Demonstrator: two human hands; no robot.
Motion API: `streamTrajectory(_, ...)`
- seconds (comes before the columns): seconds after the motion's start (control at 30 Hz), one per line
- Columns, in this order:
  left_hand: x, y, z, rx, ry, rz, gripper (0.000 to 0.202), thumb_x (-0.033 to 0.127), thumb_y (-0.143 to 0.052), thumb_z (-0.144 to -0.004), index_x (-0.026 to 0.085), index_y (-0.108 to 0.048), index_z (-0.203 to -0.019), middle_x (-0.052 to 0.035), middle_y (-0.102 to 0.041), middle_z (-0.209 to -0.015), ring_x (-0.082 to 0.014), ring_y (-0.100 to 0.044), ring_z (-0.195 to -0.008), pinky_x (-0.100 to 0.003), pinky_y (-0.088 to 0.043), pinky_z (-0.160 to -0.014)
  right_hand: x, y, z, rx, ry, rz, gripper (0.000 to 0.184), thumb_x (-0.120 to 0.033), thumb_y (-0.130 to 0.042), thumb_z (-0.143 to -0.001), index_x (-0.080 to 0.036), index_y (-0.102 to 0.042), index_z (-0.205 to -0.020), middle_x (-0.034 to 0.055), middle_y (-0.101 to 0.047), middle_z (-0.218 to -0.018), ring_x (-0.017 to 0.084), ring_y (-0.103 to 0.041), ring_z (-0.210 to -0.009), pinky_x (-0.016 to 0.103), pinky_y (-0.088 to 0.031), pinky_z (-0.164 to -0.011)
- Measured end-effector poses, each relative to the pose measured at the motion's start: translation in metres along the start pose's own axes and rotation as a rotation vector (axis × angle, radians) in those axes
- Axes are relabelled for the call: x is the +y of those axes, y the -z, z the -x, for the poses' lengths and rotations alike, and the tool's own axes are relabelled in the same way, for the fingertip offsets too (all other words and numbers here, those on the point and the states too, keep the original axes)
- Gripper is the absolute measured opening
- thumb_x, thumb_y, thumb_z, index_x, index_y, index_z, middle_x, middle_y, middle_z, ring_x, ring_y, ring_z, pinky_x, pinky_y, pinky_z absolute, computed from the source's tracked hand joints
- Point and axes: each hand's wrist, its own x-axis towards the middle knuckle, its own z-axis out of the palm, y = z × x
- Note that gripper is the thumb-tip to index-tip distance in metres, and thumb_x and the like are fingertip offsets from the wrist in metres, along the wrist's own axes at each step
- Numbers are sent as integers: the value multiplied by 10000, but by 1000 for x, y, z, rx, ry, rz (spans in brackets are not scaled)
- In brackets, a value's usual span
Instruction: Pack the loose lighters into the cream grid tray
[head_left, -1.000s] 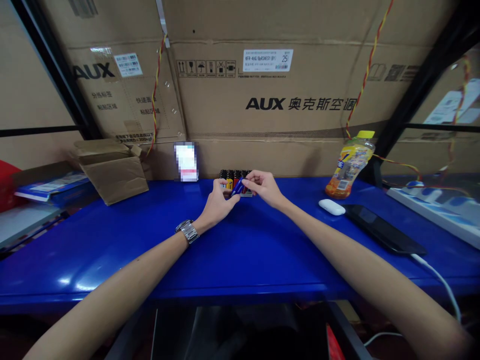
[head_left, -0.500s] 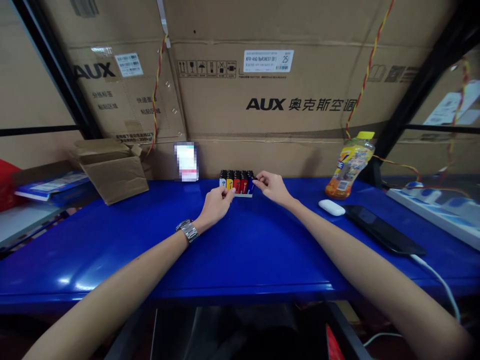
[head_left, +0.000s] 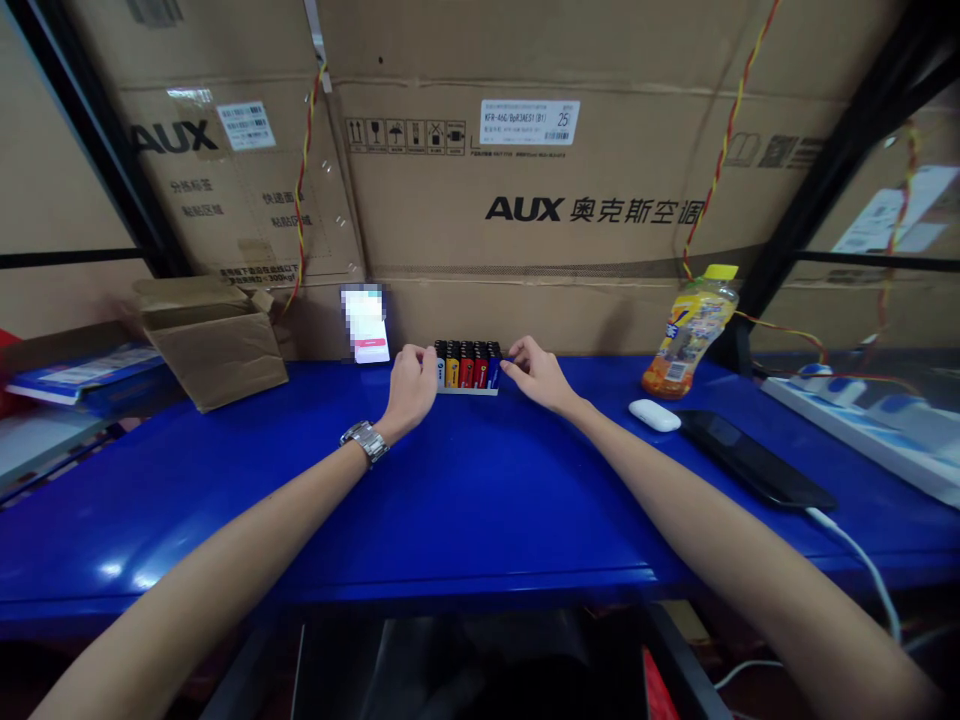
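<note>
A small display tray of lighters (head_left: 466,370) stands on the blue table (head_left: 480,480) close to the back cardboard. Its lighters are upright in rows, with black tops and white, yellow, red and blue bodies in front. My left hand (head_left: 414,385), below a silver wristwatch, is curled against the tray's left end; its fingertips are partly hidden. On the opposite side, my right hand (head_left: 538,374) has bent fingers and a thumb at the blue lighters on the right end. Between them, the two hands enclose the tray from both sides.
A lit phone (head_left: 366,325) leans at the back, beside an opened cardboard box (head_left: 210,345). Rightward are a drink bottle (head_left: 690,330), a white earbud case (head_left: 655,414), a black phone (head_left: 754,455) on a cable and a power strip (head_left: 870,420).
My left hand has moved from the front of the lighters to the tray's left end, uncovering the front row. My right hand stays by the right end. The view has shifted slightly.
</note>
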Motion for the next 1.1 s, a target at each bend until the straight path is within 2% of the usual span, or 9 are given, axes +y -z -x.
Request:
streamTrajectory(0.17,-23,-9,-20,-169,220,40,330,456,-395,-920,174,-565,-944,-163,-652,-1085,-281,-569,-1066,-397,-402,-920,-9,0,3,-23,52,54,263,-329,-483,-846,-214,-513,-1082,7,-609,-748,151,-521,-606,278,-373,-626)
streamTrajectory(0.37,-31,-11,-18,-294,129,-9,410,453,-352,-918,143,-618,-940,-185,-639,-1192,-301,-561,-1149,-415,-371,-992,-16,2,2,-33,41,122,259,-215,-471,-792,-215,-574,-1030,19,-629,-774,153,-530,-621,278,-385,-641)
streamTrajectory(0.5,-25,-9,-14,-236,184,76,367,474,-425,-884,163,-619,-860,-154,-708,-996,-281,-647,-964,-395,-466,-855,-7,2,0,12,-100,154,339,-214,-471,-774,-228,-538,-1106,30,-656,-812,204,-581,-719,310,-410,-689)
streamTrajectory(0.63,-11,-5,-7,-291,274,266,412,506,-377,-894,187,-563,-712,-87,-669,-608,-205,-639,-543,-339,-500,-610,4,4,-2,18,-270,226,269,-240,-475,-778,-240,-557,-1034,56,-670,-839,258,-609,-828,354,-436,-732)
streamTrajectory(0.7,-4,-3,-4,-331,215,247,490,529,-328,-903,199,-523,-598,-51,-582,-454,-165,-565,-421,-311,-476,-550,7,7,-3,28,-349,256,237,-252,-486,-779,-240,-570,-1000,80,-674,-892,275,-614,-869,374,-448,-745)
streamTrajectory(0.77,1,-2,-3,-283,119,160,478,506,-356,-899,203,-504,-561,-24,-530,-408,-141,-520,-397,-288,-450,-531,6,10,-3,40,-423,260,206,-266,-480,-795,-232,-581,-971,105,-670,-921,281,-622,-867,385,-460,-738)
streamTrajectory(0.87,6,-3,1,-207,-10,47,323,430,-450,-878,192,-540,-679,-32,-610,-576,-150,-561,-520,-286,-445,-576,2,13,-2,36,-487,223,187,-279,-457,-825,-217,-588,-942,119,-667,-899,262,-638,-780,380,-475,-705)
streamTrajectory(0.93,10,-5,7,-237,-90,-2,266,432,-485,-871,183,-574,-848,-69,-659,-769,-183,-609,-683,-318,-462,-673,-1,12,-2,18,-484,207,197,-274,-445,-834,-211,-586,-955,115,-668,-871,250,-641,-737,379,-480,-702)
streamTrajectory(1.1,24,-12,22,-338,-214,-18,691,570,-667,-718,165,-487,-1248,-204,-559,-1242,-343,-521,-1136,-440,-368,-970,-4,6,-1,-44,-483,249,263,-290,-420,-848,-185,-553,-1049,154,-672,-936,286,-653,-814,412,-480,-739)
